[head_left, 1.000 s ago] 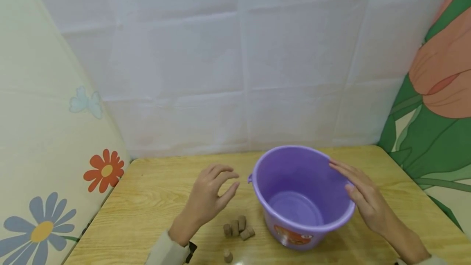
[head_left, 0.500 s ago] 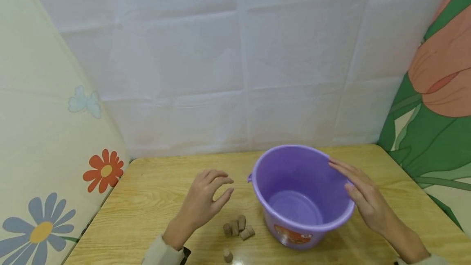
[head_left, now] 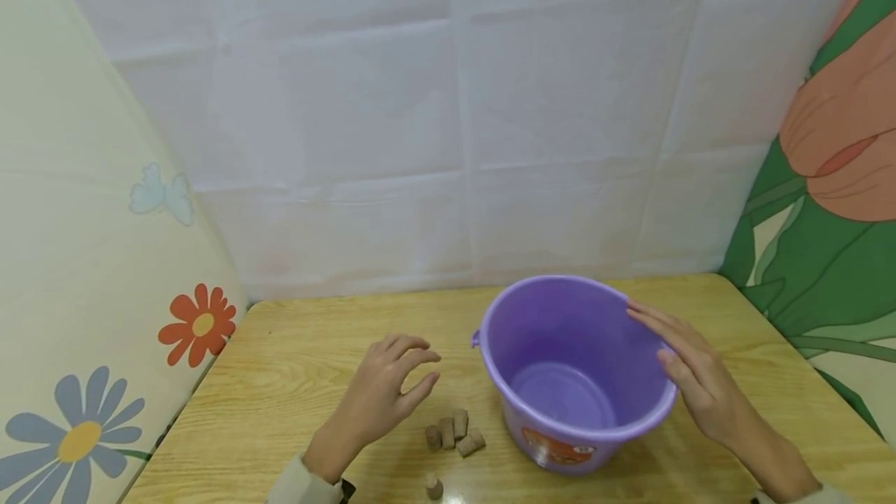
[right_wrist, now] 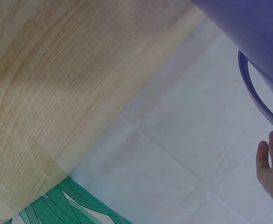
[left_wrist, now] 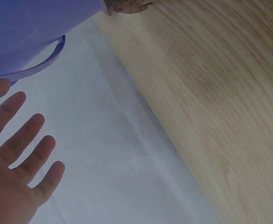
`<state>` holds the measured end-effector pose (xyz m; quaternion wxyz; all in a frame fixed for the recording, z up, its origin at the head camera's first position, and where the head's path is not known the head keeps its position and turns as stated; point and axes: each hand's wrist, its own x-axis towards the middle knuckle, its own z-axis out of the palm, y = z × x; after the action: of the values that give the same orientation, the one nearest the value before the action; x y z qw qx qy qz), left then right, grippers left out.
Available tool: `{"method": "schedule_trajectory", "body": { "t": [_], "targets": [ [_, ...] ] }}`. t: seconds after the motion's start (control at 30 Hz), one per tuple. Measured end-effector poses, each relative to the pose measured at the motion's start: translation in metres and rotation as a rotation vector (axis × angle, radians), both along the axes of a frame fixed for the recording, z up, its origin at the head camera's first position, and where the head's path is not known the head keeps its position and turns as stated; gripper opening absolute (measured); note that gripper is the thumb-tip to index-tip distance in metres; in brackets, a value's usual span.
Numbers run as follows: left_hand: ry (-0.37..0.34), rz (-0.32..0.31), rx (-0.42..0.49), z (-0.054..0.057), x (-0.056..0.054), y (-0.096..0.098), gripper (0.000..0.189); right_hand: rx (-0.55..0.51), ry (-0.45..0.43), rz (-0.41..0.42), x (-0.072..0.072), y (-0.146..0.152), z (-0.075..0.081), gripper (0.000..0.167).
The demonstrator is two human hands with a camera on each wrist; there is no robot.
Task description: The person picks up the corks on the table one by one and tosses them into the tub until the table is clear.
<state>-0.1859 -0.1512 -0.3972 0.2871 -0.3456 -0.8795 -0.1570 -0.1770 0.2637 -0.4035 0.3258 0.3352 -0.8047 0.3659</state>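
A purple bucket (head_left: 560,442) stands upright on the wooden table, with only its own floor showing inside. My right hand (head_left: 707,379) rests with extended fingers on the bucket's right rim. To the left of the bucket my left hand (head_left: 378,391) hovers above the table, fingers loosely bent and holding nothing. Several small brown cork-like cylinders (head_left: 446,433) lie clustered between that hand and the bucket. A separate cork-like cylinder (head_left: 434,486) stands nearer the front. In the left wrist view the fingers (left_wrist: 29,133) are spread below the bucket's handle (left_wrist: 40,65).
The wooden table (head_left: 294,364) runs back to a white cloth backdrop (head_left: 350,138). Side panels with printed flowers (head_left: 203,325) border it on the left and right. The bucket's handle (right_wrist: 253,88) hangs on its far side, seen in the right wrist view.
My left hand has drifted left and slightly toward the front, away from the bucket. The right hand, the bucket and the cylinders have stayed in place.
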Motion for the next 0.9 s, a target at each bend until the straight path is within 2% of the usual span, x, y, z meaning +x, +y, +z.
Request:
{"method": "schedule_trajectory", "body": {
  "t": [0.37,0.67,0.9],
  "targets": [
    [-0.06,0.002,-0.041,-0.006,0.004,-0.004,0.023,-0.004,0.002,0.01,-0.001,-0.001,0.0,0.049],
    [-0.138,0.016,-0.073,-0.012,0.007,-0.005,0.024,-0.004,-0.002,0.005,0.0,0.0,0.0,0.048],
    [-0.156,0.016,-0.082,-0.017,0.008,-0.006,0.022,-0.007,-0.009,0.012,-0.001,-0.001,0.001,0.048]
  ]
}}
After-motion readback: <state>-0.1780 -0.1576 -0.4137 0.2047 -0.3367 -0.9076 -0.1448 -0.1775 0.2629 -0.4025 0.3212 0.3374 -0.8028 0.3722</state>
